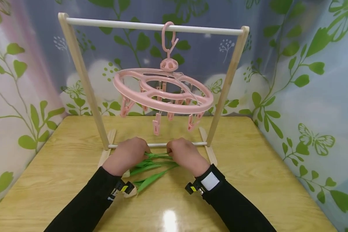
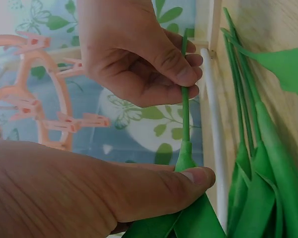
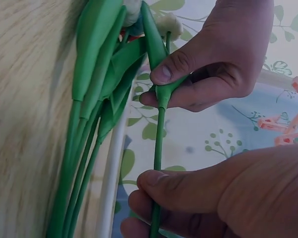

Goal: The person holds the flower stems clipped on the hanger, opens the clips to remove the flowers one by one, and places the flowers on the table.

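My left hand pinches an artificial tulip between thumb and fingers, where its green leaves meet the stem. Lower on the same stem, my right hand grips it with thumb and fingertips, as both wrist views show. Beyond the left hand, a whitish bloom peeks out beside the leaves. Several more tulips lie bunched on the table beneath the hands, stems toward the right, pale blooms partly hidden by the left wrist.
A pink round clip hanger with several pegs hangs from the white top rod of a wooden stand. Its lower white rod runs just behind the hands. Leaf-patterned curtains surround the wooden table.
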Demonstrator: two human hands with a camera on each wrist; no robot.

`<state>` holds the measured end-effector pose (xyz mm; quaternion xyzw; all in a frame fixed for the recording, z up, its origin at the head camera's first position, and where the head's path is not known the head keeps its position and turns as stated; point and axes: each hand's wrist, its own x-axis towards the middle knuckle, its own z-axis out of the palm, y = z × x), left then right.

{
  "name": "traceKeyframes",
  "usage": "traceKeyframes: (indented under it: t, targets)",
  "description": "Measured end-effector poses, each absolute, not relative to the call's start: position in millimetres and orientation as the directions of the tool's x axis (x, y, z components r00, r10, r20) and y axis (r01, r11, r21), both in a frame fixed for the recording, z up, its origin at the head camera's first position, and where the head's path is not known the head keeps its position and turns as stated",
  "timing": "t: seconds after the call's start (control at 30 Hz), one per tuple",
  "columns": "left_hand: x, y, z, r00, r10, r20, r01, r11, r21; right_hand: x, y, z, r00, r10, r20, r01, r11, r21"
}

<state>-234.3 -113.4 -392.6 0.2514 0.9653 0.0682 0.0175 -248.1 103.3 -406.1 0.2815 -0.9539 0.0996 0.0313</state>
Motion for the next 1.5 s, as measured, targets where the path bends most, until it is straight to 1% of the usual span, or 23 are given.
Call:
traceKeyframes:
  t: [0.23,0.37,0.57,0.77,0.87,1.0,1.23,1.4,1.5]
  targets:
    - [-240,-113,-394,-0.874,0.485,0.008,0.483,0.869,0.111,-251,100,-408,-0.852,-0.511,0.110,-0.523,0.840,-0.148]
    - [-241,-112,-397,-0.879,0.477,-0.018,0.474,0.875,0.098,-251,99,-413,-0.853,-0.513,0.100,-0.522,0.841,-0.143]
    - [-239,-111,-407,-0.879,0.475,-0.035,0.469,0.876,0.114,-250,96,-424,-0.850,-0.519,0.089,-0.527,0.839,-0.134]
    - [-242,-110,-416,-0.869,0.496,0.003,0.494,0.866,0.075,-251,95,-431,-0.857,-0.501,0.120,-0.515,0.845,-0.144]
    - [-243,-110,-419,-0.865,0.500,0.038,0.502,0.862,0.072,-252,95,-431,-0.863,-0.494,0.109,-0.506,0.848,-0.157]
    - [-243,-111,-423,-0.870,0.486,0.078,0.492,0.868,0.072,-254,94,-434,-0.854,-0.508,0.115,-0.520,0.840,-0.156]
    - [-243,-113,-428,-0.849,0.510,0.137,0.520,0.852,0.050,-257,95,-441,-0.837,-0.533,0.124,-0.547,0.818,-0.178]
    - [-245,-112,-430,-0.863,0.494,0.108,0.500,0.866,0.033,-257,95,-444,-0.831,-0.545,0.112,-0.556,0.816,-0.156]
    - [-245,-111,-430,-0.886,0.457,0.076,0.462,0.884,0.068,-257,95,-445,-0.823,-0.555,0.119,-0.568,0.811,-0.141]
